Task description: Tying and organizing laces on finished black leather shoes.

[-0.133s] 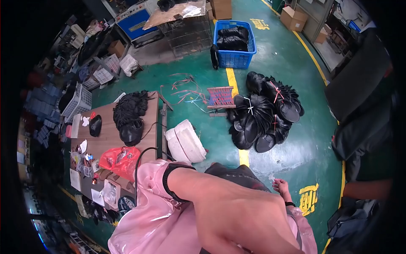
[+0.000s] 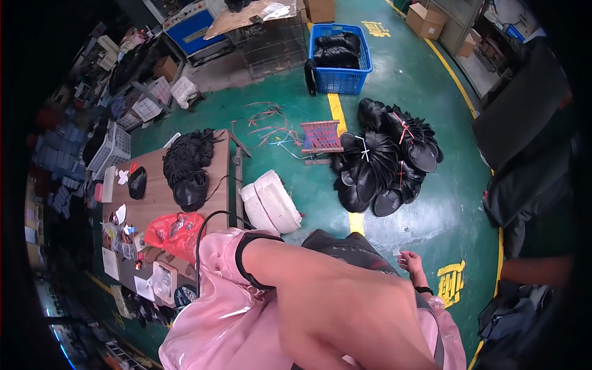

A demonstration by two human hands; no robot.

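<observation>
My left hand (image 2: 351, 302) looms large and close, its back toward me, reaching across the front of my pink smock (image 2: 246, 333). Its fingers run out of sight at the lower edge, so whatever they touch is hidden. Lower right, my right hand (image 2: 411, 263) hangs over the green floor with its fingers loosely apart and nothing visible in them. Ahead of it on the floor lie bundles of flat black shoe-shaped pieces (image 2: 376, 160), tied with white and red strings. Between the two arms a dark garment (image 2: 348, 246) shows.
A brown table (image 2: 148, 185) at left bears black pieces (image 2: 188, 163) and a red plastic bag (image 2: 176, 231). Beside it sits a white wrapped bundle (image 2: 271, 200). Farther off are a strap-woven stool (image 2: 320, 135), loose strings (image 2: 271, 126) and a blue basket (image 2: 339, 80) of black pieces.
The floor and its things sit slightly higher in the picture now. My left hand has shifted a little to the left; my right hand is slightly higher in view.
</observation>
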